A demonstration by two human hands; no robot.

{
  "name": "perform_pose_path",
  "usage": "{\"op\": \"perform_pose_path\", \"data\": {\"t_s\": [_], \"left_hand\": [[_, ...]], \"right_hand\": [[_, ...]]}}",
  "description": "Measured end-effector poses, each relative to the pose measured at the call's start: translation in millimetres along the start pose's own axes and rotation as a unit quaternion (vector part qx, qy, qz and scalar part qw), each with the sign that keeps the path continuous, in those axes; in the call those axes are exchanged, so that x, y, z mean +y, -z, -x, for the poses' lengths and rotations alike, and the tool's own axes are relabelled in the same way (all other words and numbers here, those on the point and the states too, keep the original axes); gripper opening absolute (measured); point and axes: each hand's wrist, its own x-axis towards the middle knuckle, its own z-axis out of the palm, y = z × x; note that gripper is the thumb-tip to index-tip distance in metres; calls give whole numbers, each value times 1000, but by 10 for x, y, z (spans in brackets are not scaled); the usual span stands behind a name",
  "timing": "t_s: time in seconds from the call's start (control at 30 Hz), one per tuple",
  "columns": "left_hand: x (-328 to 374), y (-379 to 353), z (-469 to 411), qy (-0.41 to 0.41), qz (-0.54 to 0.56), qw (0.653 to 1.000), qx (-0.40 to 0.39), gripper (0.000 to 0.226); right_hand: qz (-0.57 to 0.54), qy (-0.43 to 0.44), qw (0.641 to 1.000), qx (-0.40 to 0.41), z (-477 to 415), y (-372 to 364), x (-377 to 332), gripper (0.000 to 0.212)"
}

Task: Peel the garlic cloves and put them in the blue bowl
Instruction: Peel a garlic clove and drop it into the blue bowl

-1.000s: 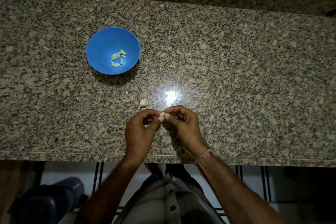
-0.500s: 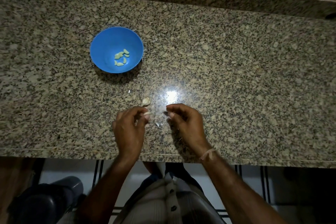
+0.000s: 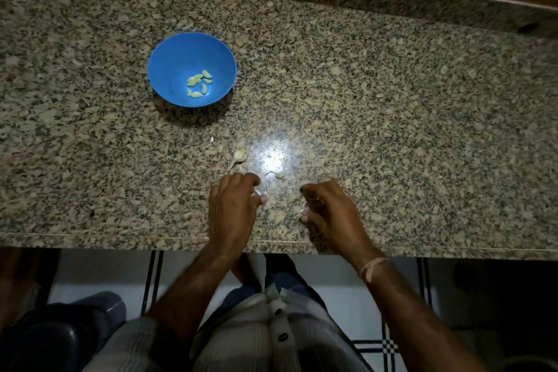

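Where the blue bowl (image 3: 169, 69) holds them, peeled cloves (image 3: 194, 79) look pale yellow-green.

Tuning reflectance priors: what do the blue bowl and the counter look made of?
Blue bowl: probably plastic, judging by the uniform saturated blue, thin rim and soft, dull sheen. Melamine can't be ruled out.
Counter: polished granite or a similar stone. It has a speckled tan, grey and black grain, and a sharp, mirror-like glare spot toward its front.
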Motion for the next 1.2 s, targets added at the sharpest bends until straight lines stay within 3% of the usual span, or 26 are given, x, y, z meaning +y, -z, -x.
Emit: {"op": "perform_pose_path", "data": {"t_s": [0.3, 0.47, 0.63, 0.73, 0.9, 1.1, 1.2], "left_hand": [[106, 6, -123, 1, 88, 996, -31, 27], [240, -49, -320, -55, 96, 991, -69, 39], [296, -25, -370, -88, 99, 989, -69, 16], [273, -78, -365, -79, 64, 994, -31, 17], [241, -100, -168, 35, 120, 991, 47, 21], [172, -52, 54, 166, 203, 958, 115, 14], [223, -63, 39, 192, 208, 952, 120, 12]], "right_hand": [[-35, -3, 996, 80, -275, -310, -301, 31], [-57, -2, 994, 93, -255, -262, -238, 36], [-78, 1, 993, 91, -160, -240, -142, 47], [-68, 25, 995, 74, -240, -265, -117, 47], [-4, 82, 996, 24, -371, -309, -95, 55], [35, 169, 985, 33, -471, -335, -118, 11], [77, 187, 979, 22, -564, -276, -145, 14]]}}
